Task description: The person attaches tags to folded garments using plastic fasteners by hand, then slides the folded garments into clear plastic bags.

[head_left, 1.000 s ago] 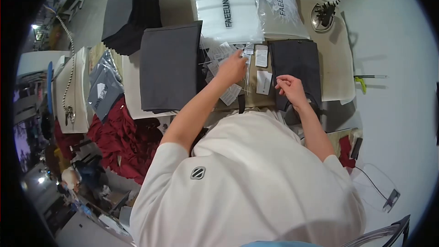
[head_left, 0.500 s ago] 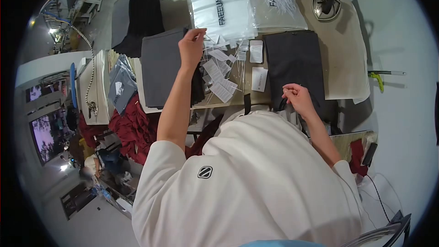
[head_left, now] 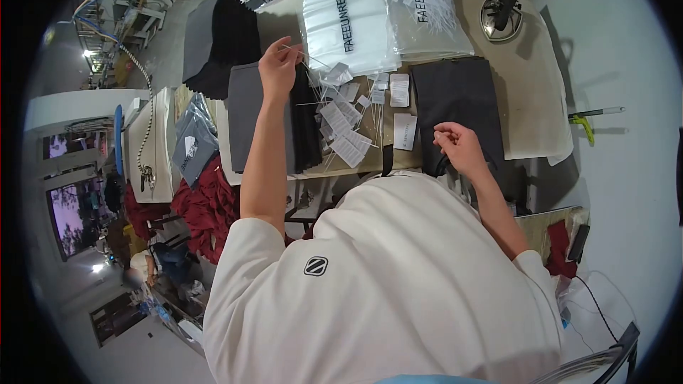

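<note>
My left hand (head_left: pixel 279 67) is raised over the dark grey folded cloth stack (head_left: pixel 249 117), thumb and fingers pinched on a thin white tag string (head_left: pixel 313 59). The string runs right toward a pile of white paper tags (head_left: pixel 343 124) with loose strings. My right hand (head_left: pixel 459 148) hovers above or rests on a folded dark grey garment (head_left: pixel 459 92), its fingers closed together. Whatever lies between those fingers, if anything, is too small to make out. Two white cards, an upper tag (head_left: pixel 400 90) and a lower card (head_left: pixel 405 131), lie between the tag pile and the garment.
Clear printed bags (head_left: pixel 348 28) sit at the table's far side, beside another bag (head_left: pixel 427 18) holding white strings. An iron (head_left: pixel 501 18) stands at the far right. Black-edged cloth (head_left: pixel 220 50) is stacked at the far left. Red fabric (head_left: pixel 206 206) hangs lower left; a person (head_left: pixel 167 259) sits beyond.
My left hand has moved left, away from the tag pile, drawing the string with it. My right hand has shifted slightly, its fingers still closed above the dark garment.
</note>
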`<action>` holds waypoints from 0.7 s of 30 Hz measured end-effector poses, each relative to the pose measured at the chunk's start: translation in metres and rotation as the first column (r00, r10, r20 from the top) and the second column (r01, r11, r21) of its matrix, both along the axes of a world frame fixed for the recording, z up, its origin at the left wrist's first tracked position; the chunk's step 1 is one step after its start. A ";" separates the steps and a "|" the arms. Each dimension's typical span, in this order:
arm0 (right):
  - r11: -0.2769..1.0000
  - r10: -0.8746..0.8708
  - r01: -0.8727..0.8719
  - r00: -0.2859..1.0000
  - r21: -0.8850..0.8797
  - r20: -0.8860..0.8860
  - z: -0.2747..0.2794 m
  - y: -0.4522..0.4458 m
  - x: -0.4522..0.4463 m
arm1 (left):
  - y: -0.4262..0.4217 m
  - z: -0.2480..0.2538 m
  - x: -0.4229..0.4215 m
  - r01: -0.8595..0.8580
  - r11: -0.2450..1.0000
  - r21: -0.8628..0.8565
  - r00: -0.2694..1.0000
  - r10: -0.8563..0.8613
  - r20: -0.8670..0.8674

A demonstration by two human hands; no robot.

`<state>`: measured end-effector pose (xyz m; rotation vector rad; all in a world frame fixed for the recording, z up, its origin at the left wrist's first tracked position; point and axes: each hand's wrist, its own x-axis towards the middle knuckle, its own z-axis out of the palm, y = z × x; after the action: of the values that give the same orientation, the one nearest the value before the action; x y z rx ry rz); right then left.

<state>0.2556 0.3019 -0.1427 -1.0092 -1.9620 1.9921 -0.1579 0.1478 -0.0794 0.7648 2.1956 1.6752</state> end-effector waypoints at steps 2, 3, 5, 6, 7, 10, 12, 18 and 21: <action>0.999 -0.014 0.015 1.000 0.038 -0.027 -0.002 -0.005 0.003 | -0.004 0.010 0.004 -0.022 0.995 0.096 0.997 0.015 0.072; 0.999 -0.015 0.016 0.999 0.043 -0.030 -0.002 -0.006 0.005 | -0.005 0.021 0.005 -0.015 0.990 0.138 0.996 0.002 0.095; 0.999 -0.052 0.052 0.999 0.015 -0.002 0.002 -0.010 0.008 | -0.004 0.049 0.010 -0.004 0.975 0.220 0.990 -0.027 0.137; 0.997 -0.072 0.072 0.997 0.000 0.011 0.004 -0.011 0.007 | -0.002 0.058 0.014 0.000 0.975 0.223 0.991 -0.030 0.133; 0.997 -0.076 0.076 0.997 0.002 0.008 0.012 -0.012 0.003 | 0.003 0.065 0.022 0.043 0.969 0.243 0.988 -0.077 0.132; 0.731 -0.234 0.316 0.949 0.605 -0.212 0.065 -0.023 -0.014 | 0.026 0.071 0.070 0.207 0.949 0.236 0.958 -0.246 0.149; 0.607 -0.196 0.356 0.933 0.710 -0.300 0.090 -0.022 -0.027 | 0.046 0.063 0.124 0.340 0.931 0.131 0.901 -0.362 0.237; 0.541 -0.135 0.207 0.978 0.815 -0.159 0.042 0.000 0.005 | 0.095 0.007 0.239 0.433 0.870 0.234 0.654 -0.482 0.583; 0.758 -0.254 0.244 0.965 0.605 -0.071 0.023 0.014 0.053 | 0.113 -0.021 0.267 0.380 0.898 0.224 0.587 -0.421 0.692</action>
<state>0.3091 0.3162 -0.1198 -1.0297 -2.1190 1.0798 0.1090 0.2604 -0.1001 0.4288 1.2969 1.4439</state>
